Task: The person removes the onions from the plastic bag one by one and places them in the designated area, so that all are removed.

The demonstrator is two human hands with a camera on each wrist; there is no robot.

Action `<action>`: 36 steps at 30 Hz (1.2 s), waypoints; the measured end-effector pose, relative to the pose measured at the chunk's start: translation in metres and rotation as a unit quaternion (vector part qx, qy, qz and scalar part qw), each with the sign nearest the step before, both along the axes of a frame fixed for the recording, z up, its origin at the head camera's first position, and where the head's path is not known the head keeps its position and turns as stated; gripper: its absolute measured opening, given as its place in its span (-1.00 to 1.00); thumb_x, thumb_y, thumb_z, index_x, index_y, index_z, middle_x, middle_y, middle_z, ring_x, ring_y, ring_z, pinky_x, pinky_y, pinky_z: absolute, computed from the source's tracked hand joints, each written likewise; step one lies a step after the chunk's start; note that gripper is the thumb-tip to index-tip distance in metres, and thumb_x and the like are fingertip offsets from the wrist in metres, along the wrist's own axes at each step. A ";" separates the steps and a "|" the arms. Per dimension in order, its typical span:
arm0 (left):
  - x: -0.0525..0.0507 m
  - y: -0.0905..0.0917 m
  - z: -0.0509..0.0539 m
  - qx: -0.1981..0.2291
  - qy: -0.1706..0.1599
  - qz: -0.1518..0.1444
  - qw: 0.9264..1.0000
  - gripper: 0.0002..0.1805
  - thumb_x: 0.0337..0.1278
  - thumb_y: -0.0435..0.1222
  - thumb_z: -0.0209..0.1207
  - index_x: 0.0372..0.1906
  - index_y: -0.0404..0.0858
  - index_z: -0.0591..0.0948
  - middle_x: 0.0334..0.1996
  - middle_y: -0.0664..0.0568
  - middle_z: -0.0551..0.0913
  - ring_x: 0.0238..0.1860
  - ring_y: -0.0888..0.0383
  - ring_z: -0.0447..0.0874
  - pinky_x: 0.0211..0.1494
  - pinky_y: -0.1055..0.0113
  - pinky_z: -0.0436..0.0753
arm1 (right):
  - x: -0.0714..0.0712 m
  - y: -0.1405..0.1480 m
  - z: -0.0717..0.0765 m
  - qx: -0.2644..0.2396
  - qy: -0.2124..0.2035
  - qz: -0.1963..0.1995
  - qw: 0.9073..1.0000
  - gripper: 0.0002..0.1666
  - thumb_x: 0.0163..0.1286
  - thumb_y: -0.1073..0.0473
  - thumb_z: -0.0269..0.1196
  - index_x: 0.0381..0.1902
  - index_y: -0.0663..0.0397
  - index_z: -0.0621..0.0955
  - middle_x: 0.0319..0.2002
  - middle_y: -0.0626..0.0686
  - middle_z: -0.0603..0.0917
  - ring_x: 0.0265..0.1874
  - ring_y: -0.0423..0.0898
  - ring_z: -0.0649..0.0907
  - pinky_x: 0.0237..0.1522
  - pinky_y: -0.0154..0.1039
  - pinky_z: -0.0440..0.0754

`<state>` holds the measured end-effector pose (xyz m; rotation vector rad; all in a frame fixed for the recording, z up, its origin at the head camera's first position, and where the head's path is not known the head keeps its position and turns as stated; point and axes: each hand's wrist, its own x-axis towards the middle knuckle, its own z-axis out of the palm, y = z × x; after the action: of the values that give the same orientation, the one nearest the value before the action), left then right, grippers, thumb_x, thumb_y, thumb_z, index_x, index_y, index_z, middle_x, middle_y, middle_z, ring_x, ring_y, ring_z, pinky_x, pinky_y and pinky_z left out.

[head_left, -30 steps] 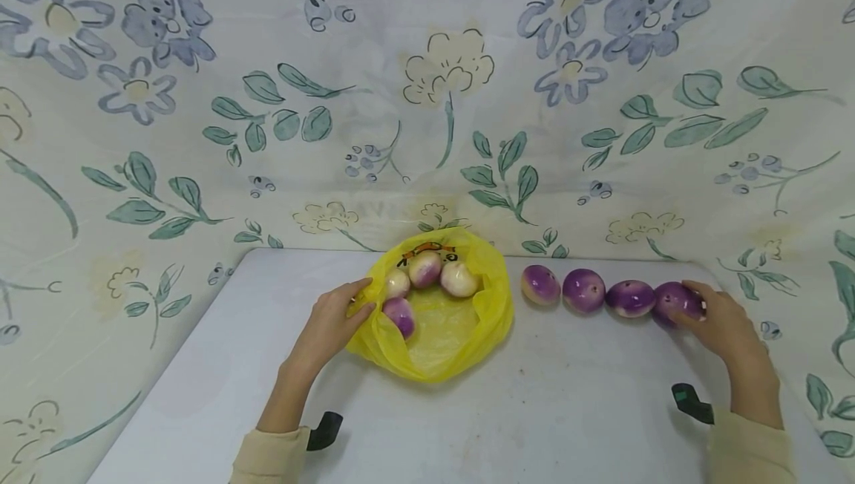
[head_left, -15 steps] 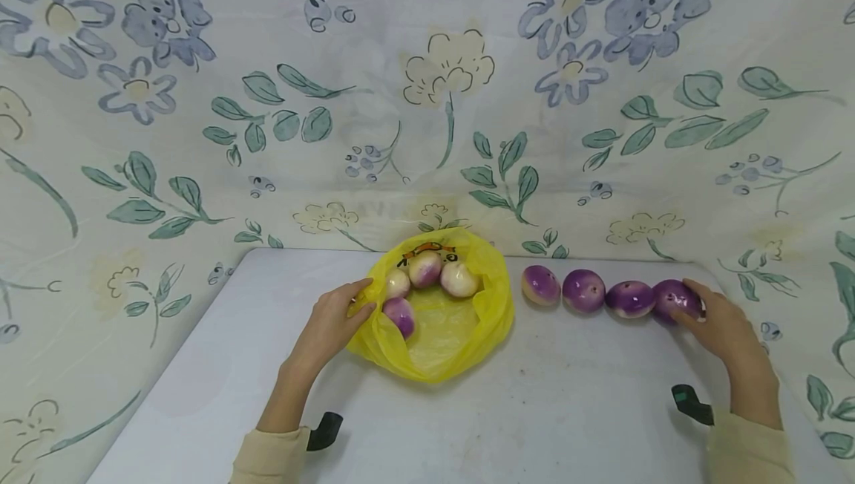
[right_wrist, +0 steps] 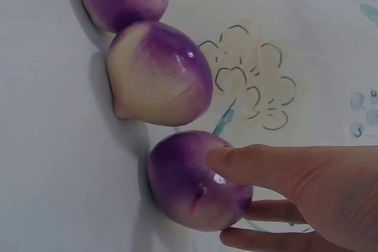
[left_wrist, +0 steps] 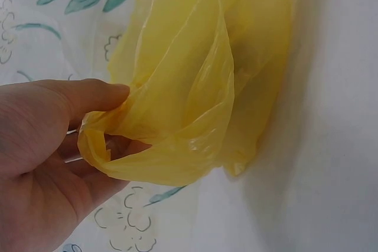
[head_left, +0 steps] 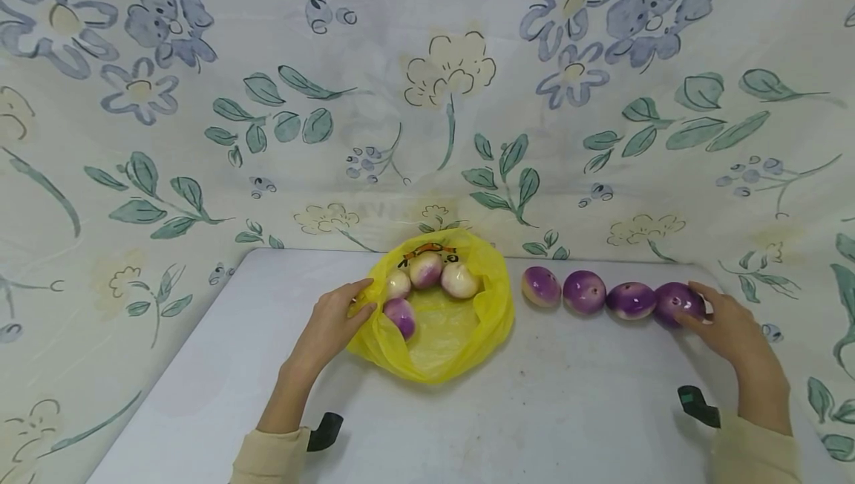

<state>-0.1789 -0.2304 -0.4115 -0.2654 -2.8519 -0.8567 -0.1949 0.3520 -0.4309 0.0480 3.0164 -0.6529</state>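
Observation:
My left hand (head_left: 341, 317) pinches the rim of a yellow plastic bag (head_left: 434, 358) between thumb and fingers; the left wrist view shows the thin film folded over the fingers. Inside the bag lie several glossy purple-and-white turnips (head_left: 459, 280). At the right, my right hand (head_left: 728, 324) is around the end turnip (head_left: 677, 304) of a row. Its thumb lies over that turnip (right_wrist: 189, 181) and its extended fingers are along the far side, with a gap toward the palm. The neighbouring turnip (head_left: 631, 300) sits close beside it.
Two more turnips, a round one (head_left: 584, 292) and a paler one (head_left: 541, 286), continue the row toward the bag. Everything rests on a white table (head_left: 521, 424). A floral cloth (head_left: 374, 98) hangs right behind its back edge.
My right hand has drawn back slightly to the right, widening the gap to the end turnip, which stays almost in place. The left hand and bag have not moved.

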 end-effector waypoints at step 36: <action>0.001 -0.001 0.002 -0.005 -0.001 0.004 1.000 -0.49 0.25 -0.30 0.24 0.27 -0.36 0.50 0.13 -0.25 0.64 0.04 -0.09 0.65 0.13 0.02 0.69 | 0.006 -0.054 0.035 -0.012 0.146 0.042 0.988 -0.23 0.35 -0.08 0.28 0.37 0.20 0.35 0.21 0.59 0.34 0.07 0.56 0.44 0.06 0.56 0.35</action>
<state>-0.1781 -0.2313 -0.4096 -0.2542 -2.8574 -0.8412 -0.1888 0.2983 -0.3958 -0.1917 3.2645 -0.7491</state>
